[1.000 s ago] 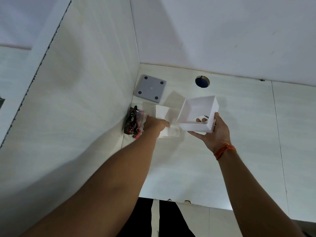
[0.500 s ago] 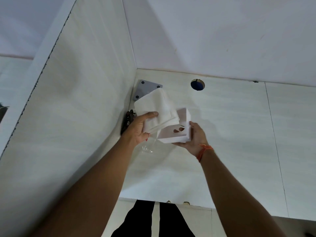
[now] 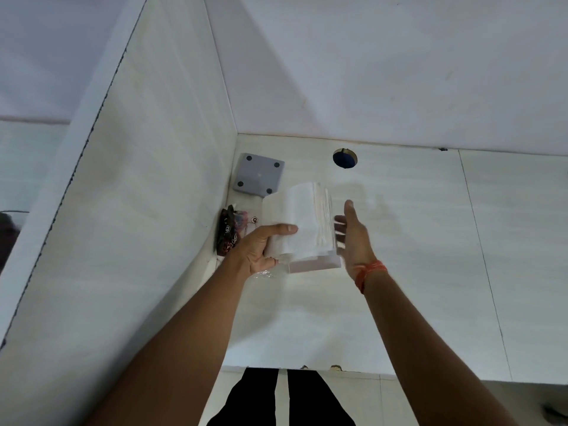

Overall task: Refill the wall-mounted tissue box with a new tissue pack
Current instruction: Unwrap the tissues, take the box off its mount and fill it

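My left hand (image 3: 261,250) grips a thick stack of white folded tissues (image 3: 299,222) from its left side, thumb on top. Under the stack shows the lower edge of the white tissue box (image 3: 313,265), with the tissues standing up out of it. My right hand (image 3: 353,238) is flat and spread just to the right of the stack and box; its fingers are blurred and point upward. Whether it touches the box is unclear. An orange thread band circles the right wrist.
On the pale tiled surface in the corner lie a grey square plate with four dark dots (image 3: 259,176), a dark patterned packet (image 3: 229,232) and clear plastic wrap (image 3: 264,273). A round dark hole (image 3: 345,158) sits further back. A wall stands close on the left.
My left hand lifted the tissue stack off the surface and brought it onto the box. My right hand, which gripped the box before, now has its fingers spread beside it.
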`<state>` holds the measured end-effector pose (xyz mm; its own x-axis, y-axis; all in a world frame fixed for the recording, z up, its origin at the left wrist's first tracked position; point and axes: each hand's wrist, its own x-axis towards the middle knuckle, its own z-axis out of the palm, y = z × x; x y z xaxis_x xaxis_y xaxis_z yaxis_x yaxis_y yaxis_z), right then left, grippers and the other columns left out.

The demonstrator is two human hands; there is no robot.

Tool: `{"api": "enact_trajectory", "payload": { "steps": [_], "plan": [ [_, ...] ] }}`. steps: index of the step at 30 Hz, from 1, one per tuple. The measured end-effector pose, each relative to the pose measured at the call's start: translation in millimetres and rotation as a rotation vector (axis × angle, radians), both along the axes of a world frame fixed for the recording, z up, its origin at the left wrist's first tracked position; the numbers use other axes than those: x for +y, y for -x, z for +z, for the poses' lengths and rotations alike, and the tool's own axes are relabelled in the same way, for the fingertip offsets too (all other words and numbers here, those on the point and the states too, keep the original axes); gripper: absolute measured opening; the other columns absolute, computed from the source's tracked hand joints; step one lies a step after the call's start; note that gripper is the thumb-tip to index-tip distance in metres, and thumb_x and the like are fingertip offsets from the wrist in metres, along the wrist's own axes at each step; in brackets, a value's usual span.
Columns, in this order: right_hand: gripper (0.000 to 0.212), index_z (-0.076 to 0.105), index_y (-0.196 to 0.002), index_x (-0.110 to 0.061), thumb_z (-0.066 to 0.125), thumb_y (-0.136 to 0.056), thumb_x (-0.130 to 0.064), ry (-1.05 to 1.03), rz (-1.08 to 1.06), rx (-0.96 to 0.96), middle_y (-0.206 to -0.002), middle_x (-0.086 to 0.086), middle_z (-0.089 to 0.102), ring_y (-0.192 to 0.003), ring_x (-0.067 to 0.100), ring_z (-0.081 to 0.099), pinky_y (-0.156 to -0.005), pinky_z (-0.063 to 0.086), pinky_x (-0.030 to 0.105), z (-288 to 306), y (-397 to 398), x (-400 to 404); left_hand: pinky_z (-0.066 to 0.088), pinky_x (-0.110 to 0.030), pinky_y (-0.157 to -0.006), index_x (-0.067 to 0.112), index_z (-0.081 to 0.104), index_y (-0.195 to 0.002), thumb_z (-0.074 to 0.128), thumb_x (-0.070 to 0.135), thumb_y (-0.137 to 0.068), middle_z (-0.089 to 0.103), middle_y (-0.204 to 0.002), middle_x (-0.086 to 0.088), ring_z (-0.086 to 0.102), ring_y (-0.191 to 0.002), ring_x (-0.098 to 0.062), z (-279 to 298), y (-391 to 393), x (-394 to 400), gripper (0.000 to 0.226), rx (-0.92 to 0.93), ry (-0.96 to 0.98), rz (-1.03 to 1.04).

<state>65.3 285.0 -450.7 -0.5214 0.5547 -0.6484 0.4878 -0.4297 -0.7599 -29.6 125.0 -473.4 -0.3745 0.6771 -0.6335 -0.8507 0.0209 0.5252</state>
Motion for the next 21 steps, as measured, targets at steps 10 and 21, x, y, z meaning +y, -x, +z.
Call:
{"api": "enact_trajectory", "payload": {
  "steps": [10,21],
  "plan": [
    [0.021,0.063,-0.106,-0.005,0.057,-0.094,-0.022,-0.011,0.205,-0.026,-0.101,0.008,0.065,-0.098,0.031,0.06,-0.085,0.05,0.042,-6.4,4.0,6.1,0.057,-0.041,-0.092,0.011,0.062,-0.118,0.094,0.022,-0.045,0.075,-0.108,-0.007,0.071,-0.102,-0.025,-2.7,-14.9,17.4,0.08,0.363,0.405,0.034],
    [0.028,0.063,-0.114,-0.005,0.059,-0.09,-0.017,-0.675,0.494,-0.396,-0.116,0.013,0.069,-0.109,0.033,0.061,-0.086,0.045,0.033,-26.6,1.1,11.7,0.037,-0.029,-0.061,0.005,0.055,-0.069,0.056,0.021,-0.092,0.06,-0.066,-0.009,0.055,-0.069,-0.027,-6.1,-31.5,28.6,0.029,0.789,0.893,-0.195]
  ]
}}
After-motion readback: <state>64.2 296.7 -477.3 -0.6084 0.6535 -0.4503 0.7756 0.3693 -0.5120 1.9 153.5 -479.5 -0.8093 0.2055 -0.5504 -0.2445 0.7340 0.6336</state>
